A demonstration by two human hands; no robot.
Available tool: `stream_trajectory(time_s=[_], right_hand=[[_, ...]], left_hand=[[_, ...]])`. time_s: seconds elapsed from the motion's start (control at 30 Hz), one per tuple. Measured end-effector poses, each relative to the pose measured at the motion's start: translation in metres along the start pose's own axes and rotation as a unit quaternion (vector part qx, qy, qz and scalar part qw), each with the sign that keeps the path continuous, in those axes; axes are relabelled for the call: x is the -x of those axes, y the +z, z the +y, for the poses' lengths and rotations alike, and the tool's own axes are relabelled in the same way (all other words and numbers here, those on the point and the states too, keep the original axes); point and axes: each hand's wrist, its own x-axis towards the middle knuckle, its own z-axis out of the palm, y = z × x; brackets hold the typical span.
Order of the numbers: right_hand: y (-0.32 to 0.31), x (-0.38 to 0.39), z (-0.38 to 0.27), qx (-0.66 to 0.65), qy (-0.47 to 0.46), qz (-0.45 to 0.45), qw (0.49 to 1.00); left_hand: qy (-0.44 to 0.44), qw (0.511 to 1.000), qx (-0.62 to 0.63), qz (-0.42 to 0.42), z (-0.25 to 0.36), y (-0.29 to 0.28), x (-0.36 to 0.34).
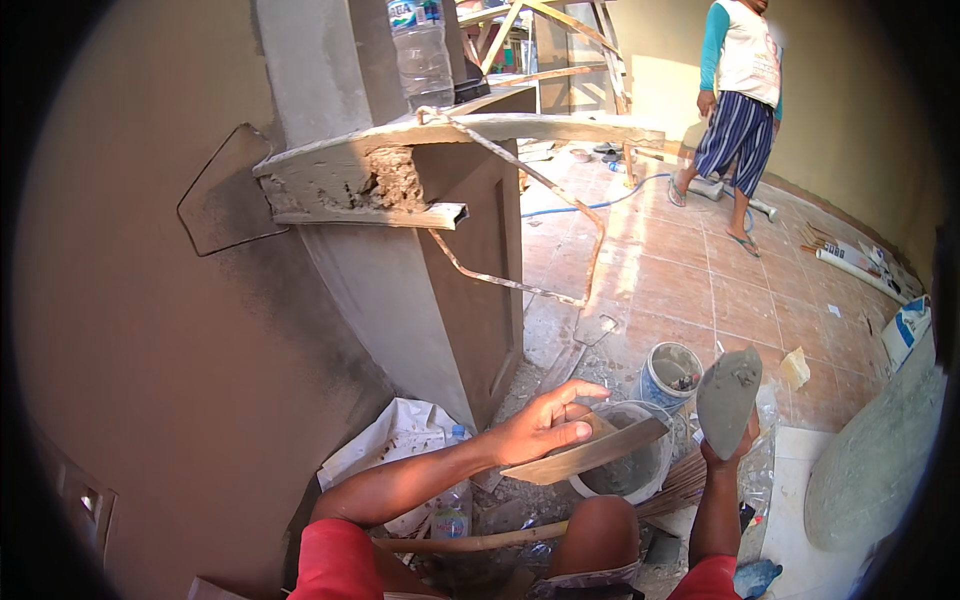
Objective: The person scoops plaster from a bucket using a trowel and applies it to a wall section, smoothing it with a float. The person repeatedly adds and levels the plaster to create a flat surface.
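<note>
Trowel blade-up in right hand, wooden board in left hand, index finger extended

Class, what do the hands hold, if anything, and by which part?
Right hand: grey, leaf-shaped metal trowel, gripped at its lower end, below the blade. Left hand: flat brown wooden board, held from its far side; exact grip unclear.

The board is left of the trowel, before a bucket
</note>
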Motion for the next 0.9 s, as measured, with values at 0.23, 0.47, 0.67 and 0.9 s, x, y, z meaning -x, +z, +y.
stream_trajectory(time_s=[0.23,0.47,0.67,0.9], right_hand=[[0.082,0.022,-0.075,-0.072,0.009,-0.234,0.970],[0.246,-0.007,-0.144,-0.254,0.055,-0.297,0.919],[0.320,-0.022,-0.146,-0.271,0.097,-0.245,0.926],[0.347,-0.016,-0.146,-0.290,0.136,-0.223,0.921]], left_hand=[[-0.077,0.988,-0.076,0.106,-0.039,-0.052,0.056],[-0.084,0.976,-0.126,0.158,-0.126,-0.058,0.097],[-0.121,0.953,-0.232,0.152,-0.148,-0.065,0.109],[-0.189,0.945,-0.243,0.112,-0.161,-0.085,0.126]])
